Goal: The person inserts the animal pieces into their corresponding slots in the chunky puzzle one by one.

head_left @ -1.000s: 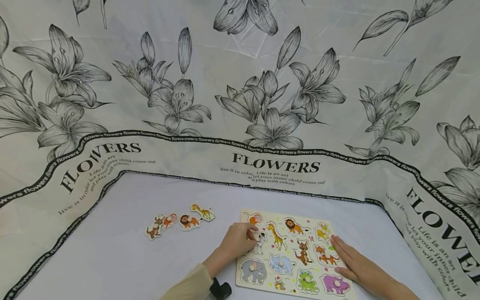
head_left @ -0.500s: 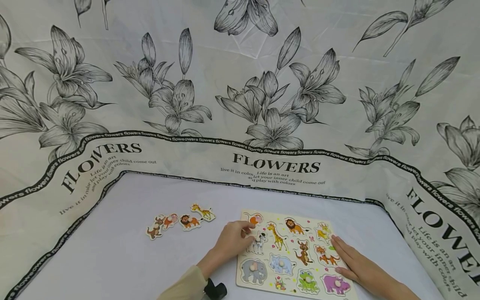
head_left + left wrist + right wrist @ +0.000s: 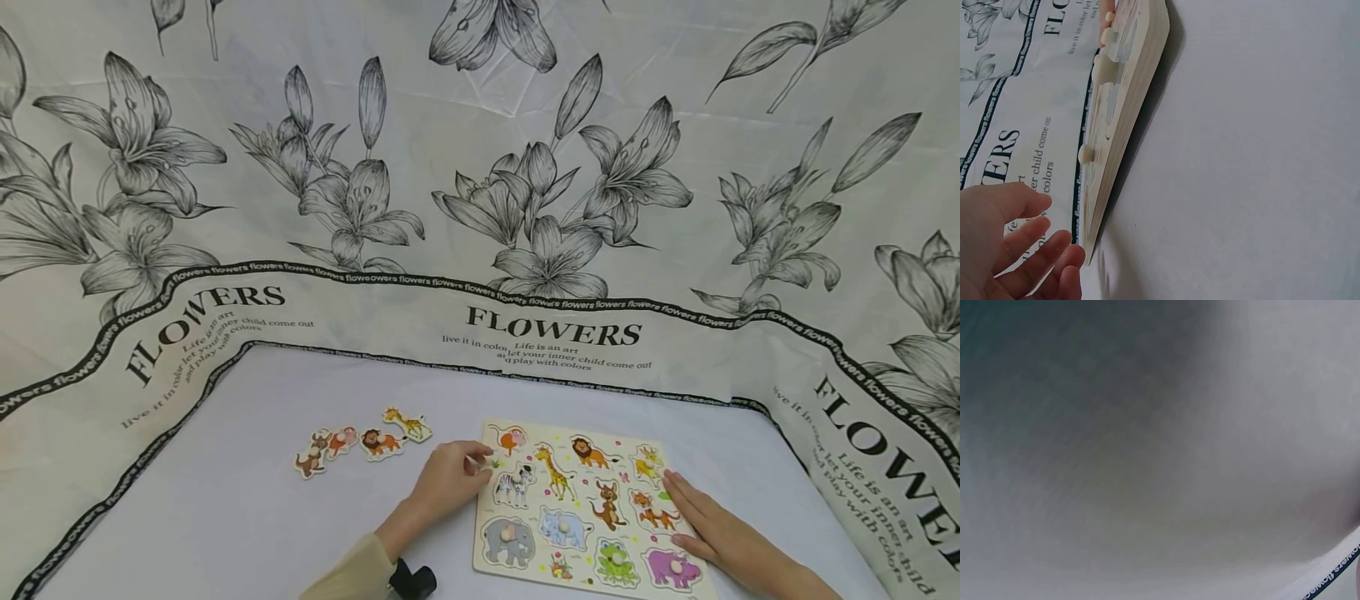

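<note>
In the head view, we are holding nothing in the left hand [image 3: 448, 479], the nearer one, while the yellow giraffe-shaped puzzle piece [image 3: 407, 425] is lying at ten o'clock from its fingertips, long axis running ten to four; the right hand [image 3: 723, 533] is resting straight fingers on the pale rectangular wooden board's [image 3: 551, 432] three-o'clock edge. In the left wrist view, our loosely curved fingers are hovering near the board. In the right wrist view, blur is hiding our grip.

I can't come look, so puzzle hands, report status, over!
Left hand empty, at rectangular cream wooden puzzle board. Right hand resting on its right edge. Four flat colourful animal pieces off-board. Nothing visibly blocking.
</note>
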### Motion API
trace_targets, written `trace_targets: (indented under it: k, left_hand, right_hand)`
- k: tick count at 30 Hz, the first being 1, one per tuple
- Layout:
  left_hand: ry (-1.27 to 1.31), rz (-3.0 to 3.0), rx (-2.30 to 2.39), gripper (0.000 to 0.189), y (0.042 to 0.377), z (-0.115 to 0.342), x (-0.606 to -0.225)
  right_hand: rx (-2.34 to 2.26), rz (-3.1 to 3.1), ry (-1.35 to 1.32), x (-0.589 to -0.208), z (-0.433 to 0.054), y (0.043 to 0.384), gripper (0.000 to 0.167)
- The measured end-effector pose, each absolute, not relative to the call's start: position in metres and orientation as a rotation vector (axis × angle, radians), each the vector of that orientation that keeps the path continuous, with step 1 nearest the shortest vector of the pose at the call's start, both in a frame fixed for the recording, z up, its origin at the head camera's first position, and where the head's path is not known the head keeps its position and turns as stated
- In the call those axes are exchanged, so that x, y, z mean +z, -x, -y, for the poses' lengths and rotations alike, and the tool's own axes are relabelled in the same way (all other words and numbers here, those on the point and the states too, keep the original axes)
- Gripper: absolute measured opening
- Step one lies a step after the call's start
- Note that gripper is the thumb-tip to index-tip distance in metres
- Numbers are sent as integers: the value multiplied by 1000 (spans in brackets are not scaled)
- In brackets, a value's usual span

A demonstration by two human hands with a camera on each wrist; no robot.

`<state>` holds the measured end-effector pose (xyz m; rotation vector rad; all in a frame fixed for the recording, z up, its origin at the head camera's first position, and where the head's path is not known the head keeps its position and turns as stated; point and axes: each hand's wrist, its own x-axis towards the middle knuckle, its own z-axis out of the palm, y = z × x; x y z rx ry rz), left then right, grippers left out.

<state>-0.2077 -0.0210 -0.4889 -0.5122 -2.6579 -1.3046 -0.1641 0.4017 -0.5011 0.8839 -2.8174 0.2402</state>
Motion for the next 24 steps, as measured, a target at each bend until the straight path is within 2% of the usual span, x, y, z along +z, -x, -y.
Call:
trace_targets:
  k: [24]
  left_hand:
    - [387, 2652, -1314, 26, 204, 55, -481]
  right_hand:
    - [251, 2837, -879, -499, -401, 164, 72]
